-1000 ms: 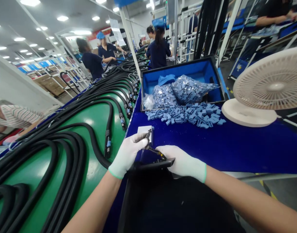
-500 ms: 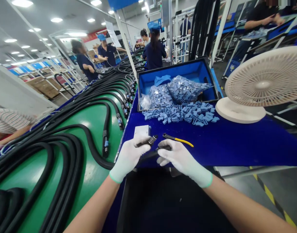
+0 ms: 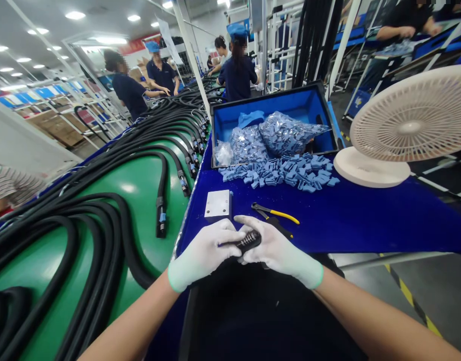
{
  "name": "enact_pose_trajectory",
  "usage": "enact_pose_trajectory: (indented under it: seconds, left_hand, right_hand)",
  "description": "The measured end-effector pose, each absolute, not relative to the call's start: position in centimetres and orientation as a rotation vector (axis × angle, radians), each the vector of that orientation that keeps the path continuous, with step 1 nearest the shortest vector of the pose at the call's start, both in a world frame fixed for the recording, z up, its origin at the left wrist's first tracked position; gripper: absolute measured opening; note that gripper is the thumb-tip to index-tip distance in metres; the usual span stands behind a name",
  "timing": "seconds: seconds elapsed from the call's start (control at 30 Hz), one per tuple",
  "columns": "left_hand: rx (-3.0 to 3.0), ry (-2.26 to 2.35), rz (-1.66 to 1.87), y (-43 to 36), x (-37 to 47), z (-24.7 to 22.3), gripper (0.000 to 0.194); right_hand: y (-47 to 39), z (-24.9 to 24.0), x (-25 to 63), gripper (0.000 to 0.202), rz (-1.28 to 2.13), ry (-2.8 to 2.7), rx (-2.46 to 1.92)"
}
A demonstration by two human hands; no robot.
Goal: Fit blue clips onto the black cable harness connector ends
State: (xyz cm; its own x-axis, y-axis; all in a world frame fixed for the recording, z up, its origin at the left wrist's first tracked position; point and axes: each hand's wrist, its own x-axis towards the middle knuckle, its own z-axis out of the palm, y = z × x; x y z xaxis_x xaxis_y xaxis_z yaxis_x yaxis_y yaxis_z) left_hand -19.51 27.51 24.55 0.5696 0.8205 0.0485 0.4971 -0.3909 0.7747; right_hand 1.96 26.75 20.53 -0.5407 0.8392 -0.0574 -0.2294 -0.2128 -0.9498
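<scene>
Hands point(image 3: 205, 253) have drawn together, the black ribbed piece point(image 3: 250, 241) between them.

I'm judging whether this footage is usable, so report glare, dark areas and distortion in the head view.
Head view: glare patches on the glossy green tabletop and blown-out white ceiling lights; head view: the small black ribbed part shows pale stripes but little other detail; head view: the round beige plastic fan looks stretched toward the right edge, probably lens distortion.

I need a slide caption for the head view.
The white-gloved left hand and right hand hold a black ribbed fitting near yellow-handled pliers and loose blue plastic pieces.
</scene>
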Motion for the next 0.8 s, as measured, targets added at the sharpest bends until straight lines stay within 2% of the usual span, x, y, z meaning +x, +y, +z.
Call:
enact_pose_trajectory:
  seconds: [0.1, 0.13, 0.2, 0.27, 0.37, 0.4, 0.5, 0.57, 0.63, 0.7, 0.77, 0.8]
  left_hand:
    - [1.789, 1.150, 0.548, 28.8, -19.5, 23.9, 0.092]
    - [1.726, 1.176, 0.537, 29.2, -19.4, 23.7, 0.105]
    - [1.708, 1.220, 0.528, 29.5, -19.1, 23.7, 0.112]
    - [1.812, 1.326, 0.614, 28.7, -18.8, 23.9, 0.093]
    - [1.888, 1.460, 0.768, 26.2, -18.5, 24.0, 0.023]
    - [1.762, 1.446, 0.826, 25.4, -18.5, 23.8, 0.009]
    - [1.081, 1.268, 1.127, 24.0, -19.0, 22.6, 0.019]
    - [0.666, 1.147, 1.379, 24.3, -19.6, 21.9, 0.024]
    - [0.490, 1.068, 1.539, 25.3, -20.4, 21.9, 0.027]
    - [0.525, 1.000, 1.602, 26.7, -21.2, 22.6, 0.029]
    - [0.744, 1.020, 1.595, 28.3, -21.7, 23.8, 0.026]
    - [0.846, 1.052, 1.589, 29.3, -21.9, 24.4, 0.025]
  right_hand:
    - [26.5, 20.3, 1.8, 0.078, 1.752, -1.286, -0.704]
    - [26.5, 20.2, 1.7, 0.077, 1.742, -1.263, -0.674]
    - [26.7, 19.7, 1.7, 0.077, 1.760, -1.204, -0.656]
    - [26.9, 19.1, 1.5, 0.075, 1.784, -1.128, -0.707]
    - [26.7, 18.7, 1.0, 0.060, 1.697, -0.951, -0.755]
    - [26.4, 18.8, 0.7, 0.054, 1.632, -0.902, -0.752]
    - [25.6, 19.0, 0.1, 0.046, 1.514, -1.046, -0.703]
    - [26.6, 19.1, 0.5, 0.050, 1.557, -1.470, -0.573]
    - [29.7, 19.1, 1.7, 0.044, 1.412, -1.945, -0.559]
    - [34.4, 19.0, 3.1, 0.036, 0.898, -2.225, -0.902]
    - [39.3, 18.9, 4.2, 0.043, 0.315, -2.474, -1.318]
    - [41.3, 18.8, 4.5, 0.042, 0.194, -2.516, -1.403]
